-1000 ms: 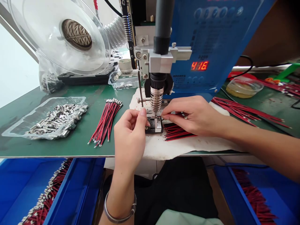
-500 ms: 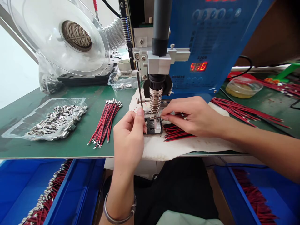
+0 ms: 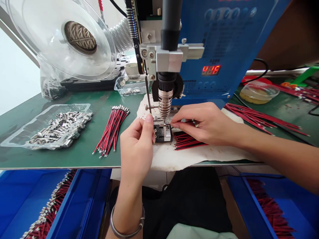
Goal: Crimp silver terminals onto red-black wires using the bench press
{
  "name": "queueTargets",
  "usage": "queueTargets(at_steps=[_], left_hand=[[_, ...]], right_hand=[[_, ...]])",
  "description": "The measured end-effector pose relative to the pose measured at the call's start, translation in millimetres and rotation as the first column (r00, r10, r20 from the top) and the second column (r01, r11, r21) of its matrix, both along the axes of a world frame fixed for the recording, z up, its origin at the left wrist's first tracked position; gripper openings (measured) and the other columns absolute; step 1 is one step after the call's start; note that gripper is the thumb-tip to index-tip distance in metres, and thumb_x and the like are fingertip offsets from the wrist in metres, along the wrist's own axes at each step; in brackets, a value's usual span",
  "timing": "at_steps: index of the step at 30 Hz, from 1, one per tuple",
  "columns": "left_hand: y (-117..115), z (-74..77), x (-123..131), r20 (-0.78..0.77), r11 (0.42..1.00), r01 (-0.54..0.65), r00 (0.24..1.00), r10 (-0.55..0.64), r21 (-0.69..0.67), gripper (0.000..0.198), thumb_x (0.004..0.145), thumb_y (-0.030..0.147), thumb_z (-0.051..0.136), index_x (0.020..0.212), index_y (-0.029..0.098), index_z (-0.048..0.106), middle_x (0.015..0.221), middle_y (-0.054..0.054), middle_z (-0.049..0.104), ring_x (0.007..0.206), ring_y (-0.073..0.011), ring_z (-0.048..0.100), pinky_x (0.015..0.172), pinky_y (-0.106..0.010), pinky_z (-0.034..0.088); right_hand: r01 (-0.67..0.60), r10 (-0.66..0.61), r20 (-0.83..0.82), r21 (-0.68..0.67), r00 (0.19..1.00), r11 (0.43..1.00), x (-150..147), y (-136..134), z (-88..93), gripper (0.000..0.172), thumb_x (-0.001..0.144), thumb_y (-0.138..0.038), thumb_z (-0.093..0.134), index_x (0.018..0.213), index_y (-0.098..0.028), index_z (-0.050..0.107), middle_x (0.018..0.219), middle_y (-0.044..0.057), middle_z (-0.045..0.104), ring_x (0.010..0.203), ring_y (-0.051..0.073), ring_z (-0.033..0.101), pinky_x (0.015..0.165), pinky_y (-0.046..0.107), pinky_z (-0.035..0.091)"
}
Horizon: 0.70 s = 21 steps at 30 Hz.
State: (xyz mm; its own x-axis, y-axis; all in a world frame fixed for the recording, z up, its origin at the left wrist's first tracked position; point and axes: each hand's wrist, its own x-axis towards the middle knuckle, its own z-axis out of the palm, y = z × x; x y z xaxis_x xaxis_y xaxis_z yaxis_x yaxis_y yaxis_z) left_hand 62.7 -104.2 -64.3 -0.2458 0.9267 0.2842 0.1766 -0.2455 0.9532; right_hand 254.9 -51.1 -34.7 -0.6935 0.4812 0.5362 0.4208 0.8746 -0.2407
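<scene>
My left hand [image 3: 137,141] is closed at the left side of a small black fixture [image 3: 159,136], thumb against the bent fingers. What it pinches, if anything, is hidden. From the right, my right hand [image 3: 206,124] pinches with thumb and forefinger beside the fixture's top, on something too small to make out. Between the hands, the coiled metal tip of a soldering head [image 3: 164,103] points down just above the fixture. A thin dark feed tube [image 3: 148,96] slants down beside it. Under my right hand lies a bundle of red and black wires [image 3: 186,141].
A clear tray [image 3: 17,139] of metal parts and a wire bundle [image 3: 112,127] with metal ends lie at left. Behind stands the blue machine [image 3: 224,43]. More wires [image 3: 264,118] lie at right. Blue bins [image 3: 82,199] sit below the table edge.
The soldering head has risen slightly from the fixture. The machine's red display reads differently. Both hands stay in nearly the same place.
</scene>
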Motion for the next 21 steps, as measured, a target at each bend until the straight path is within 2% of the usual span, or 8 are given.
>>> queueTargets(at_steps=[4, 7, 9, 12, 14, 17, 19, 21], left_hand=[[-0.5, 1.4, 2.5, 0.015, 1.0, -0.011, 1.0, 0.011, 0.011, 0.044, 0.096, 0.043, 0.057, 0.06, 0.018, 0.051, 0.058, 0.0, 0.048, 0.054, -0.0119, 0.039, 0.054, -0.027, 0.033], [-8.6, 4.1, 6.3, -0.019, 0.994, -0.099, 0.995, 0.1, 0.042, 0.045, 0.099, 0.041, 0.053, 0.059, 0.019, 0.05, 0.057, 0.0, 0.046, 0.054, -0.0123, 0.04, 0.055, -0.028, 0.034], [-18.7, 4.6, 9.6, -0.095, 0.987, -0.147, 0.984, 0.152, 0.065, 0.041, 0.1, 0.035, 0.051, 0.062, 0.019, 0.057, 0.059, 0.0, 0.053, 0.056, -0.0127, 0.046, 0.057, -0.028, 0.037], [-36.1, 1.6, 16.1, -0.272, 0.99, -0.074, 0.957, 0.104, 0.12, 0.02, 0.096, 0.027, 0.058, 0.085, 0.022, 0.073, 0.075, 0.0, 0.07, 0.064, -0.0137, 0.057, 0.064, -0.028, 0.043], [-45.0, -1.7, 21.7, -0.337, 0.989, 0.017, 0.941, 0.033, 0.145, 0.014, 0.091, 0.024, 0.065, 0.101, 0.023, 0.075, 0.083, 0.0, 0.074, 0.063, -0.013, 0.058, 0.064, -0.028, 0.046], [-51.7, -6.1, 31.0, -0.249, 0.984, 0.088, 0.967, -0.048, 0.153, 0.01, 0.09, 0.019, 0.066, 0.089, 0.022, 0.076, 0.072, 0.002, 0.07, 0.059, -0.0118, 0.058, 0.058, -0.025, 0.047], [-52.3, -8.0, 35.0, -0.17, 0.985, 0.08, 0.984, -0.053, 0.155, 0.017, 0.09, 0.018, 0.065, 0.074, 0.022, 0.072, 0.064, 0.002, 0.066, 0.057, -0.0119, 0.057, 0.055, -0.024, 0.047], [-50.4, -8.2, 33.8, -0.118, 0.989, 0.029, 0.993, -0.011, 0.148, 0.015, 0.089, 0.019, 0.066, 0.076, 0.023, 0.072, 0.065, 0.002, 0.066, 0.056, -0.0121, 0.056, 0.056, -0.025, 0.046]], right_hand=[[-0.004, 0.004, -0.019, 0.014, 1.0, 1.0, -0.5, 1.0, -0.6, 0.012, 0.095, -0.018, 0.059, 0.091, -0.017, 0.071, 0.085, 0.002, 0.073, 0.074, 0.013, 0.065, 0.067, 0.025, 0.049], [0.017, -0.015, -0.047, 0.037, 0.999, 0.999, -0.7, -1.9, 2.3, 0.011, 0.094, -0.019, 0.06, 0.089, -0.02, 0.07, 0.085, 0.002, 0.074, 0.074, 0.014, 0.067, 0.067, 0.027, 0.05], [0.028, -0.023, -0.08, 0.056, 0.997, 0.998, -0.6, -6.6, 6.0, 0.011, 0.093, -0.019, 0.061, 0.086, -0.022, 0.069, 0.083, 0.002, 0.074, 0.073, 0.015, 0.066, 0.066, 0.029, 0.051], [0.006, 0.005, -0.144, 0.081, 0.99, 0.997, -1.3, -16.5, 10.8, 0.01, 0.092, -0.019, 0.062, 0.085, -0.022, 0.068, 0.08, 0.002, 0.071, 0.069, 0.014, 0.063, 0.064, 0.029, 0.05], [-0.009, 0.024, -0.184, 0.082, 0.983, 0.997, -2.8, -23.0, 12.0, 0.008, 0.091, -0.019, 0.064, 0.083, -0.02, 0.068, 0.077, 0.003, 0.068, 0.068, 0.014, 0.059, 0.061, 0.028, 0.049], [-0.129, 0.122, -0.22, -0.014, 0.968, 0.992, -5.9, -30.0, 11.2, 0.007, 0.09, -0.018, 0.065, 0.083, -0.018, 0.067, 0.07, 0.001, 0.064, 0.061, 0.011, 0.055, 0.053, 0.026, 0.044], [-0.194, 0.172, -0.211, -0.086, 0.962, 0.977, -6.9, -31.5, 10.6, 0.006, 0.091, -0.019, 0.066, 0.086, -0.018, 0.067, 0.066, -0.001, 0.063, 0.056, 0.009, 0.052, 0.051, 0.025, 0.042], [-0.21, 0.189, -0.172, -0.115, 0.967, 0.971, -5.6, -29.3, 10.9, 0.005, 0.093, -0.022, 0.065, 0.094, -0.019, 0.068, 0.071, -0.001, 0.066, 0.059, 0.01, 0.055, 0.055, 0.024, 0.044]])
